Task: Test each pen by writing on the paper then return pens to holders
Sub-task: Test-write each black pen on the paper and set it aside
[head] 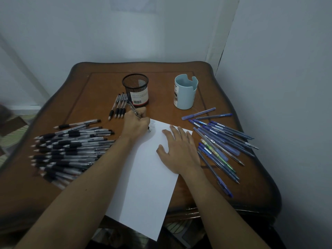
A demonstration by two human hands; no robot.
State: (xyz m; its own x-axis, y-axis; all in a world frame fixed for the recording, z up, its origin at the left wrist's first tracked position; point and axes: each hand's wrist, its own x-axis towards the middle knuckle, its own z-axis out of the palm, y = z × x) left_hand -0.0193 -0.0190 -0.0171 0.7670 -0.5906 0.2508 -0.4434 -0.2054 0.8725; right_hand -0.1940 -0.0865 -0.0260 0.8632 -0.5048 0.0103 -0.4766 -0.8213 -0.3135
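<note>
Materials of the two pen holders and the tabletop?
Black holder: looks like metal mesh, matte; see-through grid wall.
Light blue holder: probably plastic, maybe ceramic; smooth, opaque, notched rim.
Table: looks like varnished wood; brown, faint sheen, moulded edge.

The paper [147,186] lies on the table [86,97], its near end overhanging the front edge. Behind it stand 2 holders — mesh holder [136,90] left, cup holder [185,92] right. A left pile [71,146] and right pile [221,141] of pens flank the paper; a short row [118,106] lies just left of the mesh holder.
</note>
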